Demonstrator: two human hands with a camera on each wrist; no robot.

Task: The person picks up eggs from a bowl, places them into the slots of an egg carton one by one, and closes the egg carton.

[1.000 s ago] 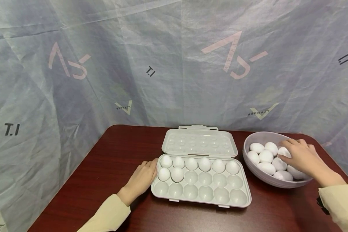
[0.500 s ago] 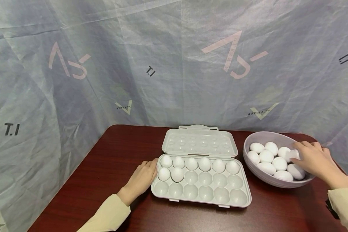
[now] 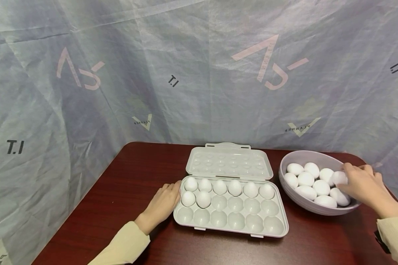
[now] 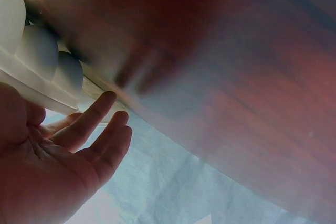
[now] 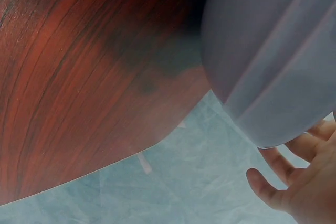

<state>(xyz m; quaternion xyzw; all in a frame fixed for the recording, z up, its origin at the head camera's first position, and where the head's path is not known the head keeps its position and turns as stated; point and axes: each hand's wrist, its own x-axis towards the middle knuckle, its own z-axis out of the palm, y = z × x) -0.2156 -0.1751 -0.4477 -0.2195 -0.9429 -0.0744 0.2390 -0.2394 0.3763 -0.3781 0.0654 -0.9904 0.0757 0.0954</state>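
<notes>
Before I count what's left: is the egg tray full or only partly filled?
Partly filled. The egg tray holds eight eggs: six in the back row, two in the middle row.

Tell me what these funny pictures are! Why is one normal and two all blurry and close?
A person wears three cameras: one on the head, one on each wrist. The head picture shows a dark red table with an open egg tray and a bowl of white eggs. Eight eggs already sit in the tray. The left hand rests flat against the tray's left edge, fingers straight. The right hand reaches into the bowl, fingers on an egg; it isn't lifted out. The wrist pictures are blurry because those cameras sit very close: one shows the tray's side, the other the bowl's outside.
</notes>
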